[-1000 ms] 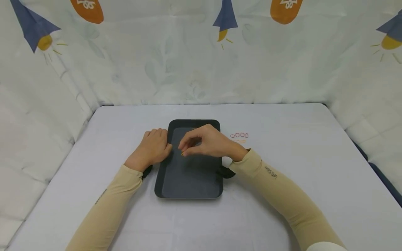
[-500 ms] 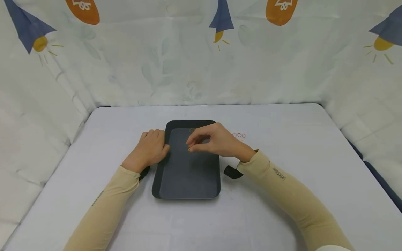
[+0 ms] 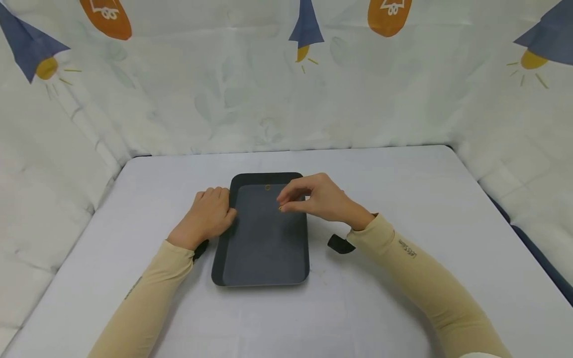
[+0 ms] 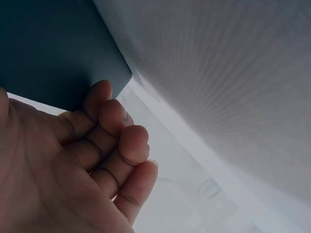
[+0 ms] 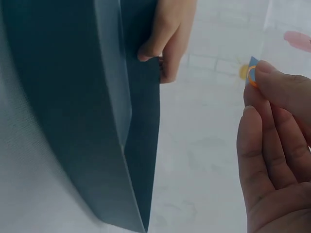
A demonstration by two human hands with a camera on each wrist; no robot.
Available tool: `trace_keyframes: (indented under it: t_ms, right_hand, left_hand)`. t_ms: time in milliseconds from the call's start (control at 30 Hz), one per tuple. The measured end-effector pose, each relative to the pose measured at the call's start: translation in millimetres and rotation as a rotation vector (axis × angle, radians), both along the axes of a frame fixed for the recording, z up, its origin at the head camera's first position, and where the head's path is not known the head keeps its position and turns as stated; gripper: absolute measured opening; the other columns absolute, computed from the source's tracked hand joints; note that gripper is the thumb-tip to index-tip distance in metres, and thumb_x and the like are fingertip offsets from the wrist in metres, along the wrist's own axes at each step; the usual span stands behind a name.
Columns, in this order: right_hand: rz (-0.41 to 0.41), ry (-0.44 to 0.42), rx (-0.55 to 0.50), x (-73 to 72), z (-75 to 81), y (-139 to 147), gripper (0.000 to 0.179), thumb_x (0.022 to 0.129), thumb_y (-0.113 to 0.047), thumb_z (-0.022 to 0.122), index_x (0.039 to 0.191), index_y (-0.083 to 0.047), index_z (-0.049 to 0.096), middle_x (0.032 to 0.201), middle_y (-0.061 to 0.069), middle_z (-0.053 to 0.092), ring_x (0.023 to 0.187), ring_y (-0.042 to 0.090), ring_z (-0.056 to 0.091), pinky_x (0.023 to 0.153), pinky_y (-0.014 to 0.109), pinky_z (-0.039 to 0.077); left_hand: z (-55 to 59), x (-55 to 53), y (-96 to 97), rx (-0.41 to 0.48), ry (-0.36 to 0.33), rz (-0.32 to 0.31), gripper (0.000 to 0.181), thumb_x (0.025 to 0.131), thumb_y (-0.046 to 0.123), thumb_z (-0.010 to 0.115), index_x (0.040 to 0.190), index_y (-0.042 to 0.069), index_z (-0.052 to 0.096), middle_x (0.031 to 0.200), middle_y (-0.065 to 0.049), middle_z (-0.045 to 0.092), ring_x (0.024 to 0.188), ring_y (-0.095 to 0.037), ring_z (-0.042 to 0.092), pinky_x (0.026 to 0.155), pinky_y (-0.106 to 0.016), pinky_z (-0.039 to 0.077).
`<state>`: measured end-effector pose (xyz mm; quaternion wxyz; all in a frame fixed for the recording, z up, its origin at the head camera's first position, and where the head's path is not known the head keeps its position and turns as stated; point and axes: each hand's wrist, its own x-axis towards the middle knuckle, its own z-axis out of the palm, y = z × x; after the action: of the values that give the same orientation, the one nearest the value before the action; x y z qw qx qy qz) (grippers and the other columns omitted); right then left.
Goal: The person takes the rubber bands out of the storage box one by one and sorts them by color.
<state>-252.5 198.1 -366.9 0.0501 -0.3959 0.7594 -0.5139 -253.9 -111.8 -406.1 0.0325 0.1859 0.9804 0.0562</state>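
Note:
A dark grey rectangular tray (image 3: 264,248) lies on the white table. My left hand (image 3: 203,219) grips its left rim, thumb over the inside and fingers along the outer wall. In the right wrist view the left hand (image 5: 170,36) also shows on that rim. My right hand (image 3: 318,199) is raised above the tray's right side. Between thumb and forefinger it pinches a small orange ring (image 5: 251,75), clearest in the right wrist view. Another small orange-yellow ring (image 3: 267,187) lies in the tray near its far end.
The white table (image 3: 380,298) extends around the tray. Pale patterned cloth (image 3: 215,74) hangs behind its far edge and along the sides. A black piece (image 3: 341,244) shows beneath my right wrist.
My right hand has moved rightward across the tray with the ring pinched. The ring inside the tray has come into view. The red rings on the table are now hidden behind the right hand.

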Motion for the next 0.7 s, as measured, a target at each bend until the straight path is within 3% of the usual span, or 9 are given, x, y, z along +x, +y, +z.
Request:
trace_keyframes:
  t_ms: [267,700]
  right_hand:
    - [-0.066,-0.049,0.000,-0.2,-4.3,17,0.018,0.084,-0.010,0.084,0.101,-0.015,0.079,0.098,0.002,0.080,0.091,0.010,0.074,0.084,0.030,0.061]
    - [-0.125,-0.082,0.001,-2.0,-12.2,45,0.017,0.085,-0.012,0.084,0.100,-0.015,0.079,0.095,0.002,0.080,0.087,0.013,0.075,0.081,0.034,0.062]
  left_hand:
    - [-0.4,-0.8,-0.1,0.005,0.001,0.006,0.023,0.099,0.020,0.041,0.100,-0.001,0.050,0.093,-0.014,0.053,0.091,-0.035,0.051,0.091,-0.056,0.039]
    - [-3.4,-1.7,0.7,0.011,0.008,-0.002,0.022,0.099,0.019,0.041,0.100,-0.001,0.050,0.095,-0.015,0.053,0.090,-0.035,0.050,0.087,-0.054,0.037]
